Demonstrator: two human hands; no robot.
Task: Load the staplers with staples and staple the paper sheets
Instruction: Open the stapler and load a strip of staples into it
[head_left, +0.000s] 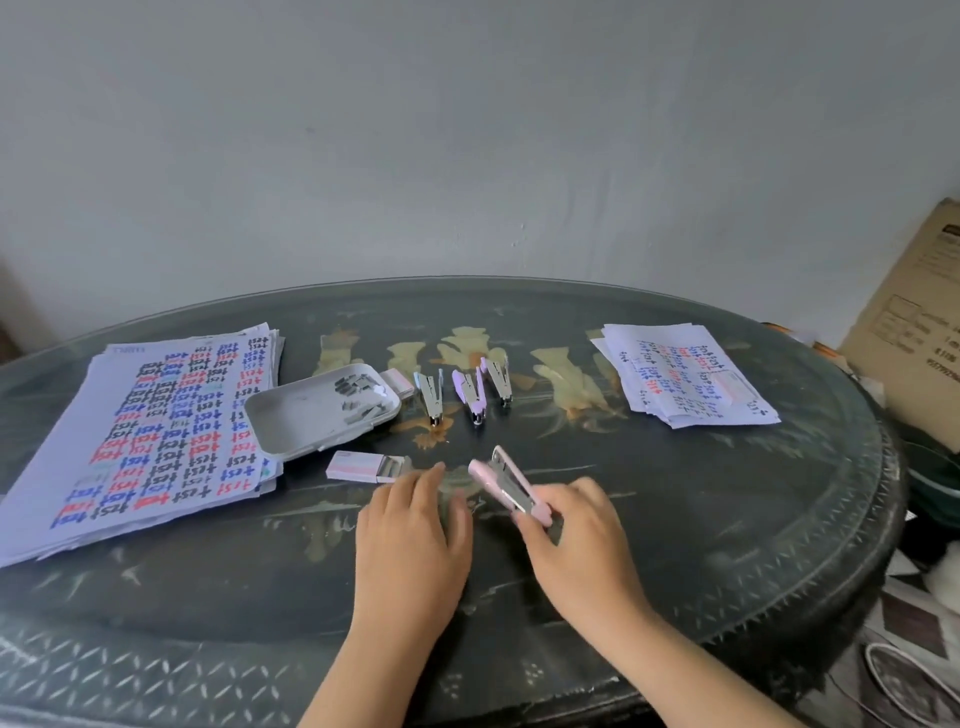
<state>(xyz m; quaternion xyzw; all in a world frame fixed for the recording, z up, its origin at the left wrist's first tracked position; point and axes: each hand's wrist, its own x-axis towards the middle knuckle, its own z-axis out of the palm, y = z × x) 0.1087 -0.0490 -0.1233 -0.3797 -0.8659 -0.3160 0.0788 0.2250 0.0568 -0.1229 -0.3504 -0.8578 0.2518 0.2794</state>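
Pink stapler (511, 488), hinged open, gripped at its rear by right hand (576, 535) above table (675, 493), left hand (410, 525) beside it, fingers straight, blurred, three staplers (470, 395) in a row beyond, two staple boxes (363, 466), one tray (301, 415) of staple strips (358, 389), two paper stacks (150, 441), cardboard box (914, 338) cut off

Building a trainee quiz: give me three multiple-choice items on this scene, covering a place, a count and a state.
1. Where is the tray? A) left of the stapler row B) on the floor C) on a chair
2. How many staplers form that row? A) two B) three C) five
3. The pink stapler is: A) lying untouched B) gripped by the right hand C) clamped on paper
Key: A, it sits left of them; B, three lie side by side; B, fingers curl round it.
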